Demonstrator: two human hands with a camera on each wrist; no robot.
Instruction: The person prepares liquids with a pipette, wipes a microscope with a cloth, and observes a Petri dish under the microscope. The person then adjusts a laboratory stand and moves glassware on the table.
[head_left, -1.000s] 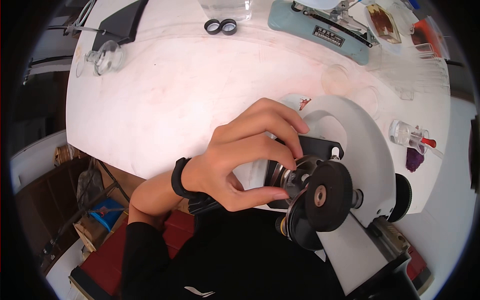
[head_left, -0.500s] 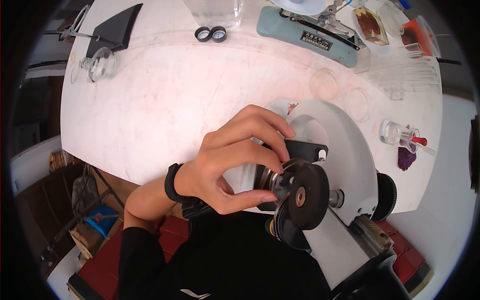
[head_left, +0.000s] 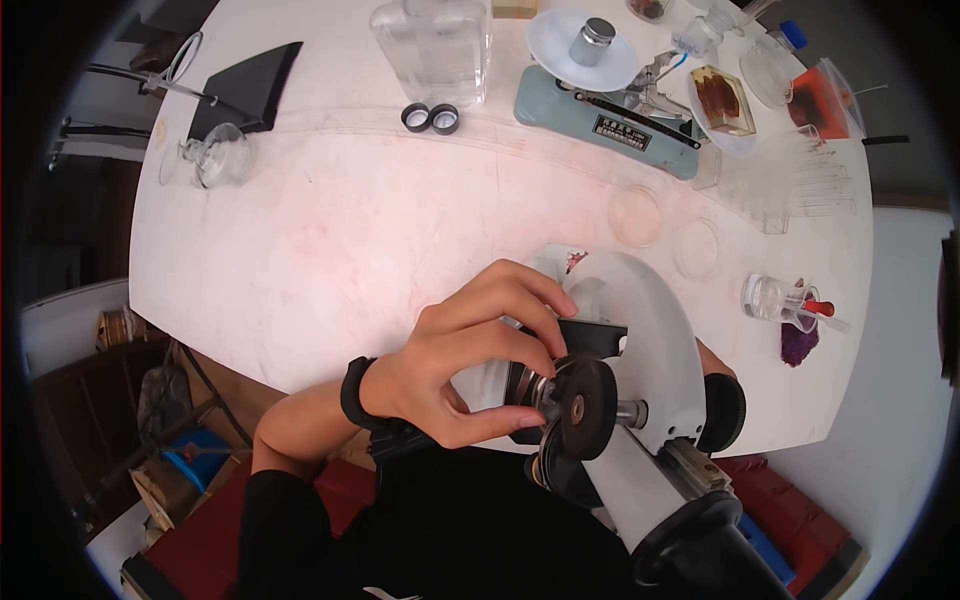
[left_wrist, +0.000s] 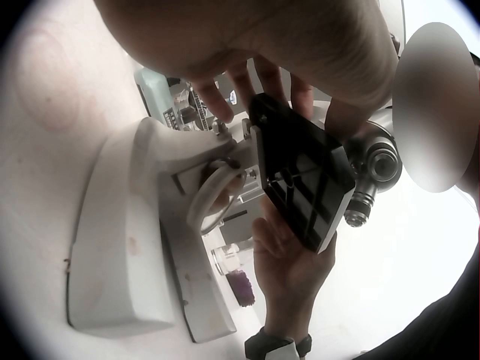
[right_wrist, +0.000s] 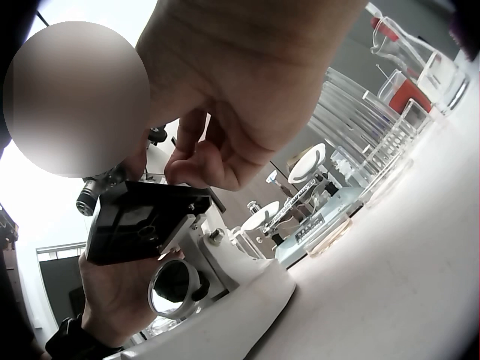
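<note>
Microscope (head_left: 667, 345) stands on bench (head_left: 280, 240). Left hand (head_left: 455, 345): thumb and fingers curved at stage (left_wrist: 311, 165), grip undetermined. Right hand (left_wrist: 292, 266), mostly hidden in head view, shows curled fingers in right wrist view; hold undetermined.

1 microscope (head_left: 665, 355), 2 hands (head_left: 465, 355), 1 balance (head_left: 615, 132), 2 white pans (head_left: 546, 55), 1 metal cylinder (head_left: 592, 43), 2 black caps (head_left: 416, 118), 1 purple lump (head_left: 799, 345).

The left arm (head_left: 310, 422) is bending at the elbow. The left hand (head_left: 440, 365) is making a wide C, its thumb sitting apart from its fingers. The right hand (right_wrist: 232, 105) is holding its fingers curled.
</note>
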